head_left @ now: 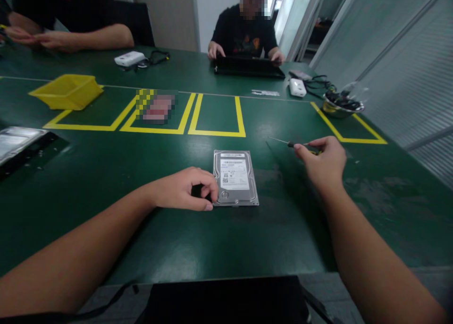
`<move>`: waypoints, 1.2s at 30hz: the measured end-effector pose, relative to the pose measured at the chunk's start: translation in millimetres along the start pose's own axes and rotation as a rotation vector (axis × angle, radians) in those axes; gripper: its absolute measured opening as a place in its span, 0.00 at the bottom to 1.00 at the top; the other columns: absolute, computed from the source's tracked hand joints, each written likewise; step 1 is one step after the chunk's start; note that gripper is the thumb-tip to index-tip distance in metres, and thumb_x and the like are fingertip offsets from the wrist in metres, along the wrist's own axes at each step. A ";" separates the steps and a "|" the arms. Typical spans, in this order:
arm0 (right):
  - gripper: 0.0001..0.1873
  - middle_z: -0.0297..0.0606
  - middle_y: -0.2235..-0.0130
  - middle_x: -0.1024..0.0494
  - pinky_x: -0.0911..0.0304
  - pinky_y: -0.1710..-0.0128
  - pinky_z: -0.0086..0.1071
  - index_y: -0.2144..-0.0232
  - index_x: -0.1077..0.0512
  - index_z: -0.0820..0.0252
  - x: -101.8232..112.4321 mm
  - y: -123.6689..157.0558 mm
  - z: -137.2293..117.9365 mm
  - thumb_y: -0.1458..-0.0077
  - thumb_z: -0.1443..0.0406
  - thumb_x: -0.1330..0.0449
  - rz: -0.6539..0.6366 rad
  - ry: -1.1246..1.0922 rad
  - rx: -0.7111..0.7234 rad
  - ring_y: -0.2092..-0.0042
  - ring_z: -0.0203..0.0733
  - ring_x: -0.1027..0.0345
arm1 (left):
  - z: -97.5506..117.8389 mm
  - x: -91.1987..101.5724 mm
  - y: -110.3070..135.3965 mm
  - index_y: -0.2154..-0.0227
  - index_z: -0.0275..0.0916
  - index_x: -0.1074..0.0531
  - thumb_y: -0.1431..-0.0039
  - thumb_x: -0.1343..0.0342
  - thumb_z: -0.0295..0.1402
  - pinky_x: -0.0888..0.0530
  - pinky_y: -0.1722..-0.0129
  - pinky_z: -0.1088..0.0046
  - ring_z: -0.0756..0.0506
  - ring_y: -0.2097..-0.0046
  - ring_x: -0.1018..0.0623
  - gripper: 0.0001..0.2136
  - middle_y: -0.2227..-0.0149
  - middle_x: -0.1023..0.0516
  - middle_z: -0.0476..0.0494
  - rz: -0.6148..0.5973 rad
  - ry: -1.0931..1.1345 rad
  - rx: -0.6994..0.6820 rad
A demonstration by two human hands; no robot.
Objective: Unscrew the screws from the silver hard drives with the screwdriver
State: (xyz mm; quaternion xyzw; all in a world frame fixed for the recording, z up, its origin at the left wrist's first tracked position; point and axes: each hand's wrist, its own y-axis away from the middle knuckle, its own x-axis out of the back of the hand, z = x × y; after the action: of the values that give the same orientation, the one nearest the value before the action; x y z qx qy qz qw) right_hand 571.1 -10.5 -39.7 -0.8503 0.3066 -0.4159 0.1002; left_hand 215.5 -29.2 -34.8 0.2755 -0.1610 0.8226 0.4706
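Note:
A silver hard drive (236, 177) with a white printed label lies flat on the green table in front of me. My left hand (189, 189) is at its lower left edge, fingers curled and thumb close to the corner, touching the drive. To the right of the drive, my right hand (325, 163) is closed around a thin screwdriver (290, 144), held above the table. Its slim metal shaft points left, towards the far side of the drive. Most of the handle is hidden in the fingers; bits of yellow and black show.
Yellow tape (215, 134) marks rectangles across the table (170, 248). A yellow bin (69, 92) stands back left, a metal bowl of dark parts (342, 104) back right. A dark panel with silver parts (21, 144) lies left. Two people sit opposite, one holding a black panel (249, 67).

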 end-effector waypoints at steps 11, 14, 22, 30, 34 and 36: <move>0.16 0.41 0.63 0.24 0.38 0.63 0.40 0.58 0.31 0.56 -12.0 13.0 -2.3 0.45 0.54 0.40 -0.291 0.383 0.135 0.62 0.49 0.32 | 1.9 -0.6 -0.8 0.65 0.37 0.24 0.45 0.36 0.36 0.34 0.62 0.73 0.51 0.67 0.28 0.08 0.71 0.30 0.51 0.007 -0.008 0.007; 0.20 0.45 0.60 0.24 0.37 0.61 0.42 0.54 0.31 0.57 -11.6 11.6 -4.6 0.45 0.53 0.41 -0.305 0.406 0.148 0.59 0.50 0.31 | 1.6 -0.7 -0.1 0.66 0.37 0.25 0.45 0.36 0.36 0.34 0.63 0.74 0.51 0.67 0.28 0.09 0.71 0.29 0.51 0.007 -0.002 0.010; 0.22 0.52 0.53 0.25 0.37 0.57 0.46 0.55 0.26 0.59 25.2 -16.2 11.0 0.43 0.50 0.44 -0.335 0.530 0.039 0.56 0.53 0.31 | -1.3 -0.8 1.3 0.69 0.35 0.30 0.46 0.35 0.37 0.34 0.66 0.76 0.51 0.68 0.30 0.12 0.71 0.29 0.51 0.010 0.043 0.037; 0.05 0.67 0.53 0.27 0.43 0.63 0.52 0.71 0.26 0.61 65.4 -64.4 67.2 0.55 0.68 0.37 -0.252 0.794 -0.363 0.51 0.66 0.31 | -2.6 0.2 1.4 0.69 0.36 0.30 0.48 0.33 0.38 0.34 0.65 0.76 0.51 0.67 0.29 0.14 0.70 0.29 0.51 0.012 0.077 0.059; 0.02 0.68 0.59 0.25 0.44 0.66 0.50 0.78 0.28 0.60 63.1 -71.9 87.9 0.58 0.70 0.38 -0.225 0.824 -0.461 0.54 0.66 0.29 | -2.4 0.4 1.1 0.69 0.36 0.30 0.49 0.33 0.38 0.34 0.65 0.75 0.51 0.67 0.29 0.14 0.70 0.29 0.51 0.018 0.092 0.057; 0.02 0.67 0.60 0.24 0.45 0.67 0.49 0.78 0.26 0.61 59.9 -72.2 94.4 0.58 0.71 0.38 -0.231 0.834 -0.475 0.54 0.65 0.28 | -2.3 0.4 1.0 0.69 0.36 0.29 0.49 0.33 0.38 0.34 0.65 0.76 0.51 0.67 0.29 0.13 0.70 0.29 0.51 0.020 0.094 0.057</move>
State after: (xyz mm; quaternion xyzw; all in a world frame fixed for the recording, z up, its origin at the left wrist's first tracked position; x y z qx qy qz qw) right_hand 703.2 2.4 -30.2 -0.6393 0.3107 -0.6478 -0.2741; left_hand 213.7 -28.3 -36.4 0.2484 -0.1181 0.8434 0.4616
